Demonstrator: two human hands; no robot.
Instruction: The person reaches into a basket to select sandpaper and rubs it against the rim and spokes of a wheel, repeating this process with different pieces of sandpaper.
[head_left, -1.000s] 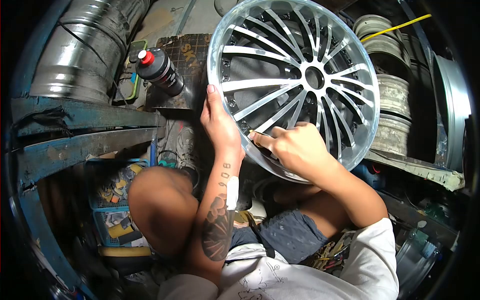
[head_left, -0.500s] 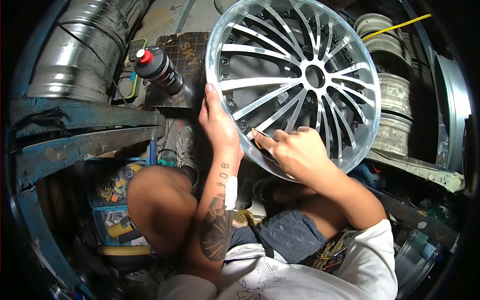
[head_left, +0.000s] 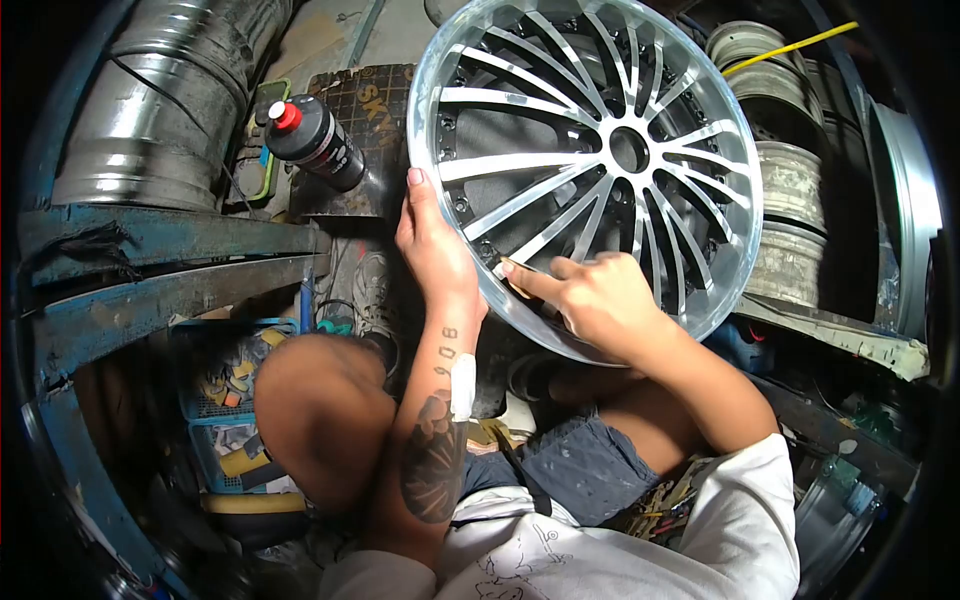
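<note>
A multi-spoke alloy wheel rim (head_left: 480, 168) with bright spokes and dark recesses is tilted in front of me. My left hand (head_left: 437, 250) grips its left edge, thumb along the outer lip and the other fingers hidden behind. At the lower left of the rim, my right hand (head_left: 605, 305) presses a small tan piece (head_left: 518, 290), which looks like folded sandpaper, against the inner lip near a spoke's end. The index finger is stretched along this piece; the remaining fingers are curled and partly blurred.
A black bottle with a red cap (head_left: 316, 145) stands on a dark board (head_left: 385, 95) at left. Stacked rims (head_left: 785, 180) line the right side, beneath a yellow rod (head_left: 795, 48). Blue metal beams (head_left: 170, 235) cross the left. Blue baskets (head_left: 215, 425) hold scraps by my knee.
My right hand has shifted slightly, its index fingertip moving a little left and down along the lip. The rim and my left hand stay nearly in place.
</note>
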